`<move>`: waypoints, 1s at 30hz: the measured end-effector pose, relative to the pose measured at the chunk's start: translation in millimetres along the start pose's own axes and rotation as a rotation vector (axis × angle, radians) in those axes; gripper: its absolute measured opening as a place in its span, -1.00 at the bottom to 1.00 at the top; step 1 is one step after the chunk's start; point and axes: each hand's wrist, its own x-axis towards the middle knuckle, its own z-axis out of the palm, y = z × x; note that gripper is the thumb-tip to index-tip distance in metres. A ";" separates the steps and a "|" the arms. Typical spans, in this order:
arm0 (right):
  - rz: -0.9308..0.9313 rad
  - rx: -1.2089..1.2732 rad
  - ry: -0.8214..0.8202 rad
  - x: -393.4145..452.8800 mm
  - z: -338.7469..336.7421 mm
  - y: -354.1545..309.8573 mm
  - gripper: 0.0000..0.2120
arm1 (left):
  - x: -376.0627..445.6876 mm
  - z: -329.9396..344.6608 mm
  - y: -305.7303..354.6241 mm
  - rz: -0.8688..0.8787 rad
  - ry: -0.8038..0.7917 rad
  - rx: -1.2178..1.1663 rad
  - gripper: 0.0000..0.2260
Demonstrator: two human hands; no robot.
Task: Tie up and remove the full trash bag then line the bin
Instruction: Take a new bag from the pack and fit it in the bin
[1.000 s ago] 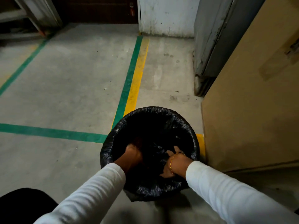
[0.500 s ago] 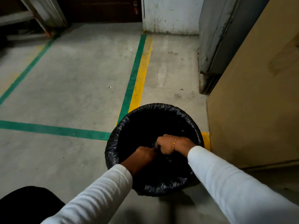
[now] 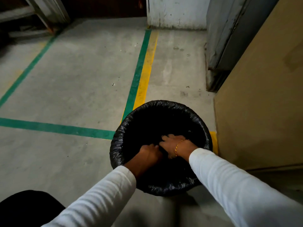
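Curling into dark plastic, the fingers (image 3: pixel 153 146) of the left hand (image 3: pixel 150 154) are clenched on a fold of the crinkled black plastic trash bag (image 3: pixel 122 136) inside the mouth of the round bin (image 3: pixel 164 191). Just to the right of them and touching, the right hand (image 3: pixel 173 144) lies knuckles up, its fingers (image 3: pixel 165 138) bent down into the same dark plastic; they seem to pinch it, though the tips are lost in the black. A thin gold bracelet (image 3: pixel 177 147) circles the right wrist, and white long sleeves (image 3: pixel 229 182) cover both forearms back toward the person.

Around the fingers, the bag's edge is folded over the bin's rim all the way round, and the inside is too dark to make out. The bin stands on the grey concrete floor (image 3: pixel 73 79). Beyond the fingers a green floor stripe (image 3: pixel 139 69) and a yellow floor stripe (image 3: pixel 146 74) run away side by side; another green line crosses to the left. Close on the right stands a tall tan cardboard panel (image 3: pixel 262 104), with a grey metal door (image 3: pixel 229 38) farther off behind it.
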 end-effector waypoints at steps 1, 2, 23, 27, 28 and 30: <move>-0.007 0.025 0.080 -0.9 -3.1 0.8 -0.53 | 4.6 1.0 -0.9 -0.014 0.023 0.042 -0.65; -0.008 0.062 0.148 -0.7 -5.3 2.3 -0.61 | 9.6 4.7 -2.8 -0.003 0.053 0.047 -0.64; -0.037 -0.008 -0.223 -2.6 8.6 -0.1 -0.53 | -19.8 10.1 -10.1 -0.029 0.130 -0.164 -0.78; -0.015 0.381 0.043 6.8 -20.9 14.4 -0.78 | -18.0 9.8 -7.1 0.037 0.191 -0.193 -0.70; 0.005 0.462 0.094 11.5 -25.7 16.3 -0.77 | -23.2 9.6 -7.4 0.091 0.197 -0.224 -0.69; -0.004 0.563 0.112 15.1 -34.3 14.1 -0.74 | -34.7 3.0 -6.2 0.233 0.122 -0.234 -0.59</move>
